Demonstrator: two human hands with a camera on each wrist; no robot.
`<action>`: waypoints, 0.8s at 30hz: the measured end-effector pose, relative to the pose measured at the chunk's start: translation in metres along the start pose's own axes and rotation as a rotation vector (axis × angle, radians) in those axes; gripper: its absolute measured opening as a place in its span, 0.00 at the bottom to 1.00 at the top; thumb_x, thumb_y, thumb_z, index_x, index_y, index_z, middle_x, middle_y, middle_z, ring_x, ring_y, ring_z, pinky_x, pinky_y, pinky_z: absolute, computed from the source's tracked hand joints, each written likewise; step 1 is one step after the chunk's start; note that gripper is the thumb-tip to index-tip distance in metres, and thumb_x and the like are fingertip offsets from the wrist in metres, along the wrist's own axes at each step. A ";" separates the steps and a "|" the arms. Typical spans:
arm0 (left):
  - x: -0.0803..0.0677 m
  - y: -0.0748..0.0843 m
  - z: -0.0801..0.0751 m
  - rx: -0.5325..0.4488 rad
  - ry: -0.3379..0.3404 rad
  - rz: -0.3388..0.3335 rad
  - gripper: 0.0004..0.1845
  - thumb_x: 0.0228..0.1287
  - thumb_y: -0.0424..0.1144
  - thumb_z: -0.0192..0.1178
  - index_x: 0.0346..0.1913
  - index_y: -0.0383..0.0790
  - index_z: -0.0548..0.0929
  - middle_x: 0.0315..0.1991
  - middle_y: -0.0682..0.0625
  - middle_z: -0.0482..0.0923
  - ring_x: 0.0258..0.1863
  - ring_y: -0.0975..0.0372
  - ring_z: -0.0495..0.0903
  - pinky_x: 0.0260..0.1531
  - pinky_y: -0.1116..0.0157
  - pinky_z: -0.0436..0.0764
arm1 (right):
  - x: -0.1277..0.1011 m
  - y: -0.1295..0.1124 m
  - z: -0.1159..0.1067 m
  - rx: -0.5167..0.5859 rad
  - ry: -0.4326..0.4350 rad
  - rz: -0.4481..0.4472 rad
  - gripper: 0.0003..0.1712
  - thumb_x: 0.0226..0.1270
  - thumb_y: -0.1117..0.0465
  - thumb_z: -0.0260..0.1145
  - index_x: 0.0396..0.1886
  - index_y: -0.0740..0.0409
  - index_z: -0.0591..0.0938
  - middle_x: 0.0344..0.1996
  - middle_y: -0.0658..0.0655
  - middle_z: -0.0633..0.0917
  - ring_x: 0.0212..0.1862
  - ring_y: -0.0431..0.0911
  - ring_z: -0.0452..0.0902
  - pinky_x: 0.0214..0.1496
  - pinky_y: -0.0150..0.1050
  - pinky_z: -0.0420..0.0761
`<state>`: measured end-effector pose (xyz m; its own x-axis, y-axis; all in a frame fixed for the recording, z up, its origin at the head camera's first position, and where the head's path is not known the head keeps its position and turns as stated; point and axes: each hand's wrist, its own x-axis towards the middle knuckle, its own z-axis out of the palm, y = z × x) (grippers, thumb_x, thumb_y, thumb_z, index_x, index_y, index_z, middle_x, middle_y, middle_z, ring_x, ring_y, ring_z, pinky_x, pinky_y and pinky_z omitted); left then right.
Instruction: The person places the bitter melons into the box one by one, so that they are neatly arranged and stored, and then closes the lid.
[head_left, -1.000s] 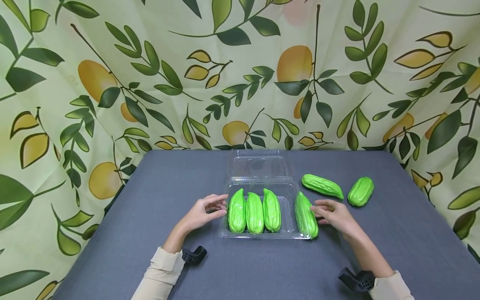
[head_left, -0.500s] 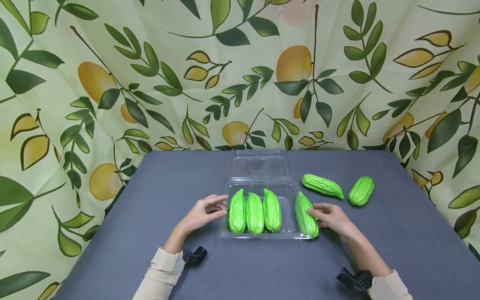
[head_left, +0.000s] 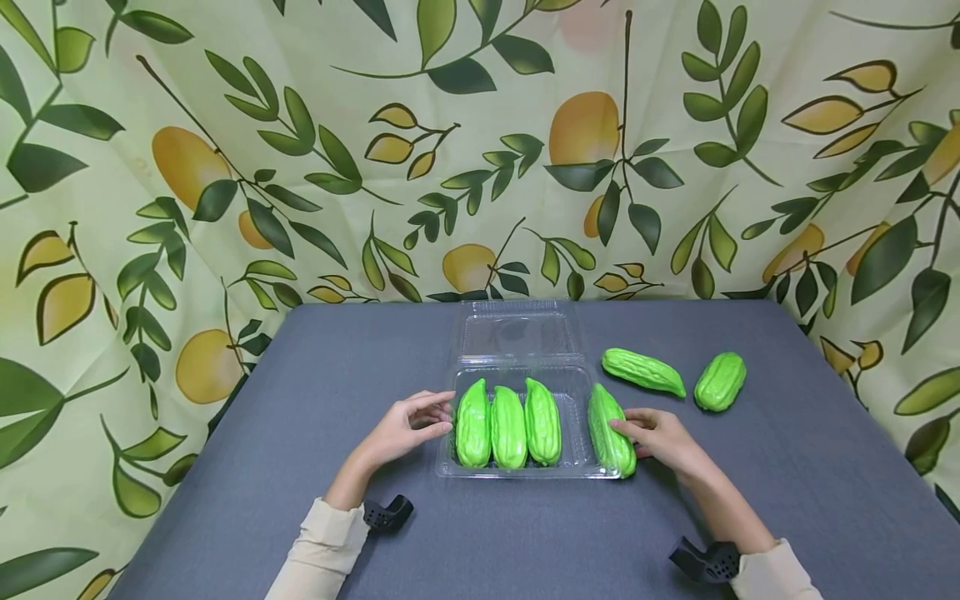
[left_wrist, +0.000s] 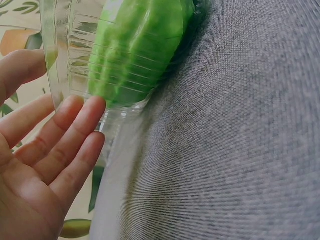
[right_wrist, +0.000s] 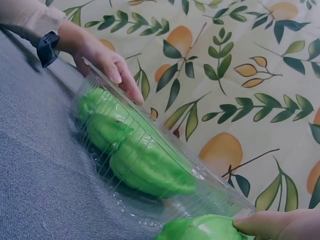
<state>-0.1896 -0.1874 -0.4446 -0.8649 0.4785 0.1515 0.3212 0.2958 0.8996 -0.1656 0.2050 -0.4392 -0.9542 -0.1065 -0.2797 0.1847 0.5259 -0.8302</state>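
Patterned cloth (head_left: pixel 480 150), behind the clear box (head_left: pixel 574 421), cut off by the frame at the top and both sides. Grey table (head_left: pixel 480 542), beneath the box, its near edge out of frame. The box itself is transparent (its walls are hard to trace against the grey); its hinged lid (head_left: pixel 517 329) lies folded back on the far side. Inside, three gourds (head_left: pixel 508 427), green and ridged, stand side by side in the left and middle part; in the right wrist view they overlap one another behind the ribbed wall.

Sleeves (head_left: pixel 318 550), nearer than the box, are cut off below. Left hand (head_left: pixel 412 423), at the box's left rim: fingers extended and apart from the thumb, fingertips at the plastic (whether they press cannot be told). Right hand (head_left: pixel 663 437), at the box's right side: thumb and fingers pinch the fourth gourd (head_left: pixel 609 429), the fingers partly hidden behind it. That gourd overlaps the box's right rim in the head view; whether it rests on the rim cannot be told, and the right wrist view crops it. Two loose gourds (head_left: pixel 643 372) lie right of the box, on the table. Smallest are the black wrist cameras (head_left: pixel 388 514), nearer than the box.
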 end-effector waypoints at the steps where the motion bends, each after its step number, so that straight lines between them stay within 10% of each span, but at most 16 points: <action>1: 0.000 0.000 0.000 0.001 0.000 -0.001 0.26 0.63 0.31 0.62 0.63 0.25 0.72 0.49 0.31 0.77 0.44 0.75 0.78 0.51 0.74 0.80 | 0.000 0.000 0.000 0.002 0.004 0.003 0.36 0.71 0.52 0.58 0.64 0.80 0.65 0.58 0.78 0.76 0.48 0.49 0.81 0.41 0.38 0.85; 24: -0.002 0.003 -0.010 0.062 -0.025 0.014 0.26 0.63 0.32 0.62 0.62 0.25 0.73 0.49 0.33 0.78 0.47 0.52 0.81 0.53 0.69 0.82 | 0.000 -0.002 0.008 0.054 0.045 0.007 0.35 0.68 0.55 0.62 0.64 0.78 0.67 0.56 0.75 0.78 0.43 0.38 0.78 0.37 0.31 0.82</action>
<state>-0.1906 -0.1961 -0.4380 -0.8505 0.5032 0.1531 0.3572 0.3387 0.8705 -0.1637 0.1977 -0.4416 -0.9621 -0.0643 -0.2649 0.2029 0.4800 -0.8535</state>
